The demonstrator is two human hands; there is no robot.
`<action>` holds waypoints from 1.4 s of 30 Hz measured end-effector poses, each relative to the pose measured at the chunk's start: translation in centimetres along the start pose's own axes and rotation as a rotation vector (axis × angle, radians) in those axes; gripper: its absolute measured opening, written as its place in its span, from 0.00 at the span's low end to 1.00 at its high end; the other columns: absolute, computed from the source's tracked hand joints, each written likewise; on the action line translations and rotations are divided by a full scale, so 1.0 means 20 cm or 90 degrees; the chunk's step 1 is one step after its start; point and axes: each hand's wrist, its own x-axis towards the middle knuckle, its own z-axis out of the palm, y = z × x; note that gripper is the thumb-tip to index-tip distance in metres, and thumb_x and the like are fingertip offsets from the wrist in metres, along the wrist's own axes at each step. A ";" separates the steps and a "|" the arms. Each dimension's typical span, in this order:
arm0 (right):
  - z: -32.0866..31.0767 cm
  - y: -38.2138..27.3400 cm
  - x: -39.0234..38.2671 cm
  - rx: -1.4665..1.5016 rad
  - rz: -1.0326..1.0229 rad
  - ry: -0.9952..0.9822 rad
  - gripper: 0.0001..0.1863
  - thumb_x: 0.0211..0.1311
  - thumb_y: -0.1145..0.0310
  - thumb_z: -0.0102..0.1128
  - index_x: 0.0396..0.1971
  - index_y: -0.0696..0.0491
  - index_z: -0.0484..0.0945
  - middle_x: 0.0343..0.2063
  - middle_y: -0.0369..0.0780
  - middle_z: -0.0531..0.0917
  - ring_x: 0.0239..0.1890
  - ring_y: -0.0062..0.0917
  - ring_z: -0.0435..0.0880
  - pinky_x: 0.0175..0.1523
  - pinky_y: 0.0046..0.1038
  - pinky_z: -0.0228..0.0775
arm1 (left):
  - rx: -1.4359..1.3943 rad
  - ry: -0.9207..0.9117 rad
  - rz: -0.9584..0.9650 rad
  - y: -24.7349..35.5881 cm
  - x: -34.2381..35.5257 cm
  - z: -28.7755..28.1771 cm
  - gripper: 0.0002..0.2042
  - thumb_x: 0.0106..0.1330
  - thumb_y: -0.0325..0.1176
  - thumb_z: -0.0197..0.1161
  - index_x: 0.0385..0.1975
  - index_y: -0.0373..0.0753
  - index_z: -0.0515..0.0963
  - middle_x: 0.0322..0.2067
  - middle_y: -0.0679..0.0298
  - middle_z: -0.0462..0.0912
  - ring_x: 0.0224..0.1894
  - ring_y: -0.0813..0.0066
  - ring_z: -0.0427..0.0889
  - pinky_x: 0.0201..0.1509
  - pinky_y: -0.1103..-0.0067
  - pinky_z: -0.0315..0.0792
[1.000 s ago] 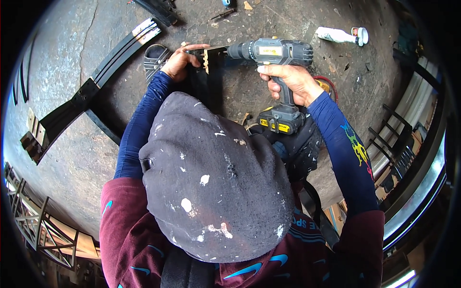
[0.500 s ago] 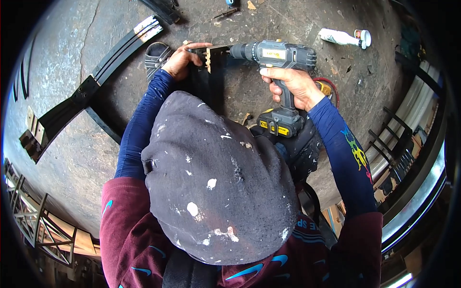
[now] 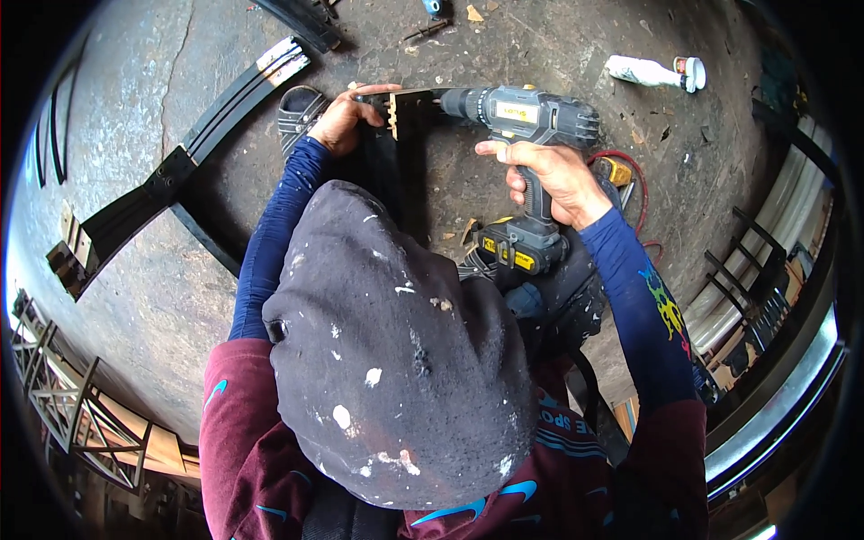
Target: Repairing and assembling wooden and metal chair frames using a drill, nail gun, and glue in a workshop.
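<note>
My right hand (image 3: 558,184) is wrapped round the pistol grip of a grey and black cordless drill (image 3: 517,112). Its index finger points forward along the drill, below the body. A battery with yellow labels (image 3: 517,247) sits at the grip's base. The chuck points left at a dark workpiece (image 3: 409,112) with a jagged, yellowish edge. My left hand (image 3: 340,124) holds that workpiece at its left end, with the fingers stretched along its top. The bit's tip and the workpiece's lower part are hard to make out.
A long black metal frame piece (image 3: 229,103) lies at the left. Beyond the drill are a white bottle (image 3: 641,70) and a red cable (image 3: 644,193). Metal racks (image 3: 90,414) stand at the lower left. Paint-spotted dark cloth (image 3: 405,360) hides the middle foreground.
The whole view has shifted a little. My right index finger is now stretched out straighter in front of the grip. Both hands keep hold of the drill and the workpiece.
</note>
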 end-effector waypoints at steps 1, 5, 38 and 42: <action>0.00 0.01 0.00 0.003 0.002 -0.004 0.24 0.66 0.60 0.64 0.57 0.58 0.80 0.24 0.29 0.74 0.25 0.12 0.72 0.31 0.19 0.67 | 0.010 0.004 0.005 0.00 0.01 0.00 0.34 0.44 0.15 0.53 0.60 0.30 0.77 0.50 0.56 0.85 0.50 0.67 0.83 0.60 0.77 0.75; 0.01 0.08 -0.01 -0.013 0.016 0.018 0.23 0.66 0.60 0.63 0.56 0.57 0.80 0.23 0.29 0.72 0.26 0.13 0.70 0.32 0.19 0.65 | 0.016 -0.005 0.013 0.00 0.02 0.00 0.33 0.45 0.15 0.53 0.60 0.29 0.77 0.52 0.55 0.84 0.52 0.67 0.83 0.62 0.76 0.74; 0.06 0.21 -0.04 0.035 0.015 0.022 0.22 0.65 0.58 0.65 0.51 0.59 0.83 0.20 0.35 0.77 0.25 0.21 0.77 0.29 0.28 0.71 | 0.202 0.010 0.068 -0.06 0.05 -0.03 0.34 0.34 0.21 0.66 0.51 0.35 0.84 0.52 0.60 0.85 0.57 0.67 0.78 0.58 0.75 0.74; 0.15 0.21 -0.08 0.190 -0.022 0.036 0.15 0.62 0.66 0.61 0.44 0.60 0.81 0.21 0.37 0.76 0.22 0.22 0.73 0.29 0.31 0.71 | 0.092 -0.046 0.069 -0.12 0.00 -0.01 0.37 0.44 0.14 0.63 0.63 0.37 0.76 0.49 0.65 0.84 0.51 0.74 0.79 0.53 0.79 0.74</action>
